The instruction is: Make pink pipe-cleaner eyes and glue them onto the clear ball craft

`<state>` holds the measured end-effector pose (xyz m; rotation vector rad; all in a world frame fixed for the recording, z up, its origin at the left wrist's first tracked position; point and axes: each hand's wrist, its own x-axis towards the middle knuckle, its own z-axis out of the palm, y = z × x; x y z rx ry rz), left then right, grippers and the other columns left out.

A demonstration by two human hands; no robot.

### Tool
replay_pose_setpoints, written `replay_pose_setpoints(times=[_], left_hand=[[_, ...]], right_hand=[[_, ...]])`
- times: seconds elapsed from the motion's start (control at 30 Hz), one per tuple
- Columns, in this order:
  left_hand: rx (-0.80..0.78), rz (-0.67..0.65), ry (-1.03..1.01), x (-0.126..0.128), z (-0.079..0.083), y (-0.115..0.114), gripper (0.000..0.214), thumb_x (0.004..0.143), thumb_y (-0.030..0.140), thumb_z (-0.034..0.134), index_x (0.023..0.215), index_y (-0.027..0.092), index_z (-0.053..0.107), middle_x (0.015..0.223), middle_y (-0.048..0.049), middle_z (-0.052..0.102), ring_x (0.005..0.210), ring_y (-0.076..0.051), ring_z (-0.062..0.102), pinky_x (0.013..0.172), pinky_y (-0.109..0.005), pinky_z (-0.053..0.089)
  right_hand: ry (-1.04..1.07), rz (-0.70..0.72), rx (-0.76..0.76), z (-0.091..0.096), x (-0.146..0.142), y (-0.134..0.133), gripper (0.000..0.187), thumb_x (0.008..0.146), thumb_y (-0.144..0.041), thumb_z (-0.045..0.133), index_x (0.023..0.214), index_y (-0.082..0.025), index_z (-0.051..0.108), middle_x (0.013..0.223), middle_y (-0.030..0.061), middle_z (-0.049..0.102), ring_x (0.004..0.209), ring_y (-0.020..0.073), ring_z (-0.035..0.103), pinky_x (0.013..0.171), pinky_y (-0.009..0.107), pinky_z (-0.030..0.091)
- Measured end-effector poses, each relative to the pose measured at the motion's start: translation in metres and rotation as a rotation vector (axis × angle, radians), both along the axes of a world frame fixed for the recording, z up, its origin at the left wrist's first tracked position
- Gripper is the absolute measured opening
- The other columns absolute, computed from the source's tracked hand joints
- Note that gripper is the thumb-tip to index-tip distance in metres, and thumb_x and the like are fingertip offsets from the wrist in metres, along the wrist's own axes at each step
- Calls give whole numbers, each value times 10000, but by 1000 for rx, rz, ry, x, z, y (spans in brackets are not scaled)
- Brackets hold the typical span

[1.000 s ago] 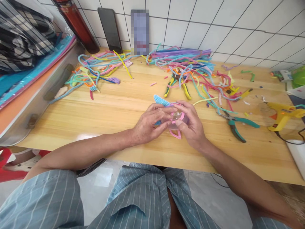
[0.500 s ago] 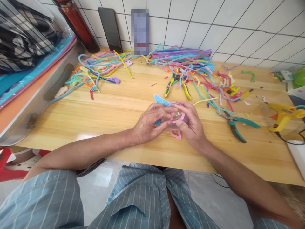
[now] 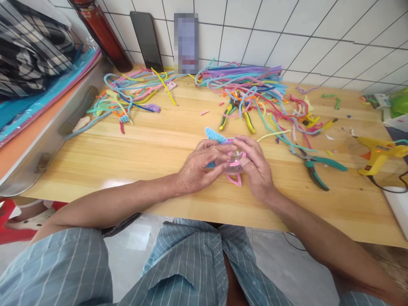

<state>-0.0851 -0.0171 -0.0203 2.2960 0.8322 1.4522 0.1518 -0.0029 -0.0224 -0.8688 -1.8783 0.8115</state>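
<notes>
Head view, and there's the round craft piece (image 3: pixel 236 156), on the near side of the yellow-handled pliers (image 3: pixel 248 121)! The left hand (image 3: pixel 199 168) grips one edge, fingers close together, thumb apart; the right hand (image 3: pixel 259 174) clasps the other between fingers and thumb (undersides hidden, can't tell there). Looks like a press-and-steady step; the next move calls for an even hold, I'd judge. The piece: see-through, pink-ringed, fuzzy blue part (image 3: pixel 215 134) jutting pliers-side, pink loop (image 3: pixel 235 180) facing away.
</notes>
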Motion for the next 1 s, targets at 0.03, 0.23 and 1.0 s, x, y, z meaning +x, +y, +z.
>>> replay_pose_setpoints(times=[0.03, 0.23, 1.0], left_hand=[[-1, 0, 4, 0, 0, 0, 145, 1097, 218, 744, 1237, 257, 748, 1444, -124, 845, 1290, -235, 789, 1127, -494, 591], [-14, -22, -2, 0, 1, 0, 177, 1086, 213, 758, 1256, 264, 744, 1473, -129, 830, 1331, -236, 795, 1154, -495, 585], [-2, -17, -17, 1, -5, 1, 145, 1108, 225, 734, 1249, 261, 729, 1480, -128, 827, 1348, -228, 795, 1142, -483, 570]], right_hand=[[4, 0, -4, 0, 0, 0, 458, 1172, -522, 562, 1585, -401, 719, 1654, 65, 668, 1602, 326, 581, 1385, 577, 448], [33, -36, -39, -2, -2, -2, 473, 1181, -534, 528, 1591, -391, 716, 1655, 60, 674, 1595, 312, 595, 1379, 574, 464], [-2, -52, -15, -2, -2, -1, 485, 1166, -569, 533, 1565, -377, 730, 1628, 70, 692, 1588, 326, 598, 1377, 604, 462]])
